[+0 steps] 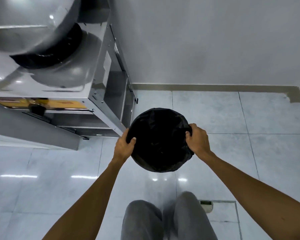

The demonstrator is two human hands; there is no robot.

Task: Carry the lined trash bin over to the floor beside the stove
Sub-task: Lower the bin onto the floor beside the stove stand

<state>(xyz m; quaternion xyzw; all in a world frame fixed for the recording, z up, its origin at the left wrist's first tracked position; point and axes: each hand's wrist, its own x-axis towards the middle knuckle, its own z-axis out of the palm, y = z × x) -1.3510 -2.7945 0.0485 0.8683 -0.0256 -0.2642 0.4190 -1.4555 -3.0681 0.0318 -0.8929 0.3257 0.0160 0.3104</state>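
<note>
A round trash bin [158, 141] lined with a black bag is seen from above, just right of the front corner of the steel stove [93, 87]. My left hand [125, 146] grips its left rim, thumb inside the bag. My right hand [197, 139] grips the right rim, fingers curled over the bag's edge. The bin's sides and base are hidden from this angle, so I cannot tell whether it touches the pale floor tiles [215, 115].
A large steel wok [28, 25] sits on the stove's burner ring. A black knob [37, 109] sticks out of the stove front. The grey wall [206, 40] runs behind, its base strip stepped at the right. A floor drain [206, 204] lies by my grey-trousered legs [163, 219].
</note>
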